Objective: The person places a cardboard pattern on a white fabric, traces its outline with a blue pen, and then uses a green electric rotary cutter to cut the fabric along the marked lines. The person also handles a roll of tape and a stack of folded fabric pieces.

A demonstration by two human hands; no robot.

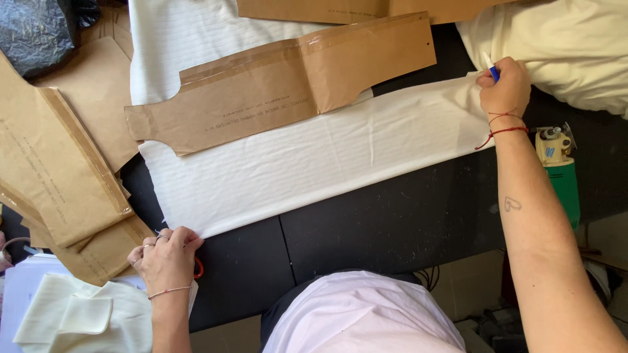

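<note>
White fabric (307,157), a long folded strip with faint lengthwise ribbing, lies slantwise across the dark worktable (392,222), its near-left corner low and its far-right end high. On its upper edge rests a brown paper pattern piece (281,82), long and narrow with a notched left end and a taped seam near the middle; it overlaps the strip and the wider white cloth (176,33) behind it.

The left hand (167,258) sits at the near-left corner of the strip, fingers curled down and pinching or pressing the fabric edge against the table; rings and a thin bracelet show, and something small and red (198,267) peeks out just beside the wrist. Whether the fingers truly grip the cloth or only press it cannot be told.

The right hand (504,88) is closed around a blue-and-white marker (490,67) at the far-right end of the strip, with the tip pointing away from the person; red threads circle the wrist. The hand touches the fabric's end.

Left of the strip lie more brown paper patterns (59,176), stacked and overlapping, with pale cream fabric pieces (78,317) below them. A cream cloth bundle (562,46) sits at the upper right, and a green and yellow cutting machine (559,167) stands just right of the forearm. A black plastic bag (36,29) fills the top-left corner.
</note>
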